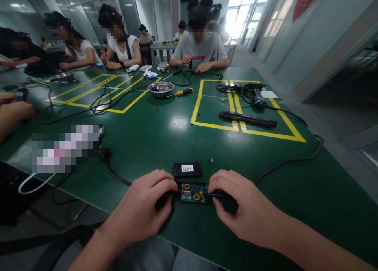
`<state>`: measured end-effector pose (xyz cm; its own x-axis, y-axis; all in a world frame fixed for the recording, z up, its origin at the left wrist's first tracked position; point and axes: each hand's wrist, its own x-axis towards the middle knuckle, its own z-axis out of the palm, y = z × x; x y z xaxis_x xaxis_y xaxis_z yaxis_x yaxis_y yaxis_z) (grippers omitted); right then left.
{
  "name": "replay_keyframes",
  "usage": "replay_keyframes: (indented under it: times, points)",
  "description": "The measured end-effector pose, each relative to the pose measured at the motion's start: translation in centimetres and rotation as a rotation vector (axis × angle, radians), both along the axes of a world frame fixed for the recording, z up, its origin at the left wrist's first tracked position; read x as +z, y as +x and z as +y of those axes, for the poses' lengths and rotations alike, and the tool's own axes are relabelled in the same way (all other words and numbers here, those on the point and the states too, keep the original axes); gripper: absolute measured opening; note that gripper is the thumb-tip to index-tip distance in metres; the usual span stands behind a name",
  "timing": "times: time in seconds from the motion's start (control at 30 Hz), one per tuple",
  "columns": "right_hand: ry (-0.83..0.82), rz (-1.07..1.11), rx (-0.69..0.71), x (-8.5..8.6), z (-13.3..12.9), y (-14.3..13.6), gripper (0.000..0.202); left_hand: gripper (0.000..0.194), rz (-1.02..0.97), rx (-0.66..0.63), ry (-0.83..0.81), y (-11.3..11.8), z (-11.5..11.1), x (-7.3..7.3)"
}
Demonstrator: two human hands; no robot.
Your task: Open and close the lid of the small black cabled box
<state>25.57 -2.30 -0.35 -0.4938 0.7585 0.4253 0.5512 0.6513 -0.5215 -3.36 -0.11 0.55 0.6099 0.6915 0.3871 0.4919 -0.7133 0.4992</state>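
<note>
An opened black plastic case with a green circuit board (pixel 193 193) lies on the table between my hands. Copper ring coils and coloured wires show on the board. My left hand (pixel 150 202) is closed on the black cable where it enters the case's left end. At the right end, my right hand (pixel 236 204) pinches the other black cable (pixel 220 195). Just behind the case sits its black ribbed cover (pixel 187 169), bearing a white label.
A metal bowl (pixel 161 88) and a yellow-black screwdriver (pixel 180 92) sit mid-table. Bundled black cables (pixel 242 88) and a long black wrapped piece (pixel 248 119) lie at right within yellow tape. A blurred-out pale object (pixel 65 149) is at left. Several people sit around the table.
</note>
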Motion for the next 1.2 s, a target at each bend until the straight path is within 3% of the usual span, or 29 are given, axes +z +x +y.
replay_keyframes:
  times: [0.7, 0.87, 1.03, 1.2]
  points:
    - [0.022, -0.039, 0.009, 0.2, 0.0, -0.3, 0.023, 0.025, -0.013, -0.048, 0.023, -0.2, 0.1, 0.2]
    - [0.043, -0.071, 0.0, 0.2, -0.1, -0.3, 0.023, 0.024, 0.013, -0.014, 0.079, 0.4, -0.2, 1.4]
    - [0.048, -0.075, -0.011, -0.1, -0.3, -0.4, 0.022, 0.035, -0.018, 0.088, 0.026, 1.8, 1.7, 2.4]
    - [0.037, -0.048, -0.018, -0.2, -0.1, -0.4, 0.024, 0.032, 0.153, 0.044, -0.077, 2.1, 4.3, 1.5]
